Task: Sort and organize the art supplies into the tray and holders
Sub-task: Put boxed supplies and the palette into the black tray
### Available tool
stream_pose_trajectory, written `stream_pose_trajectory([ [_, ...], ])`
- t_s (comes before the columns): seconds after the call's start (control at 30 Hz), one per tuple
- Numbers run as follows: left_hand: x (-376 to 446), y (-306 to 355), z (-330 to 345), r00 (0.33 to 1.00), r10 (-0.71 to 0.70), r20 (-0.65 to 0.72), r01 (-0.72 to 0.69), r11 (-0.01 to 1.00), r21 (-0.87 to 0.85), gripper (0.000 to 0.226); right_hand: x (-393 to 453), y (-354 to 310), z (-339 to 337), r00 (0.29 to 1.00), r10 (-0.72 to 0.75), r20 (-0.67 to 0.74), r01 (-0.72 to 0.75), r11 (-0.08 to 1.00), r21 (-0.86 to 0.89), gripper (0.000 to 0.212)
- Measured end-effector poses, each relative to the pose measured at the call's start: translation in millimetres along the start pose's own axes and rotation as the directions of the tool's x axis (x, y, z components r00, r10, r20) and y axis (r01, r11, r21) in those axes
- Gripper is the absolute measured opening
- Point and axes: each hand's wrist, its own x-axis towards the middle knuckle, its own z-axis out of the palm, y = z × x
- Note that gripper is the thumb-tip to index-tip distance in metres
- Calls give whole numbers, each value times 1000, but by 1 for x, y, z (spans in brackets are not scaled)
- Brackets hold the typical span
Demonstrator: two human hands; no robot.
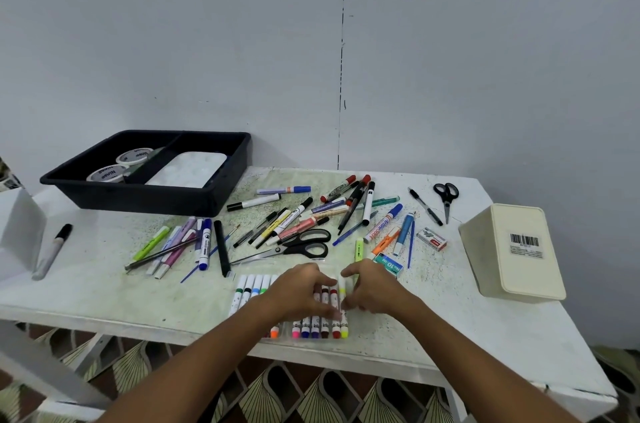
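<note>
A row of coloured markers (256, 286) in a clear pack lies near the front edge of the white table (104, 287). My left hand (299, 291) curls over the middle of the row, fingers and thumb pinching the markers. My right hand (375, 291) grips the row's right end by the yellow marker (343, 331). A black divided tray (221, 187) stands at the back left, holding two tape rolls (105, 174) and a white palette (188, 168). A cream holder (512, 249) lies on its side at the right. A white holder (20, 225) stands at the left edge.
A loose pile of pens and markers (311, 211) covers the table's middle, with large black scissors (304, 246) in it. Small scissors (446, 196) and a pen lie at the back right. Two staple boxes (431, 239) sit nearby. A grey marker (52, 251) lies far left.
</note>
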Motion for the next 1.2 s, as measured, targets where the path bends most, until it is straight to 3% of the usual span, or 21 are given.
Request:
stream_pose_trajectory([
  [0.6, -2, -4, 2, 999, 46, 25, -48, 995, 91, 71, 0, -5, -1, 996, 71, 52, -72, 997, 16, 67],
  [0.87, -7, -9, 6, 997, 73, -12, -71, 989, 129, 67, -1, -7, 2, 997, 68, 35, -67, 997, -33, 62],
  [1.2, -17, -14, 15, 993, 64, -102, -35, 964, 265, 66, -2, -4, 4, 996, 85, 40, -87, 994, 73, 62],
])
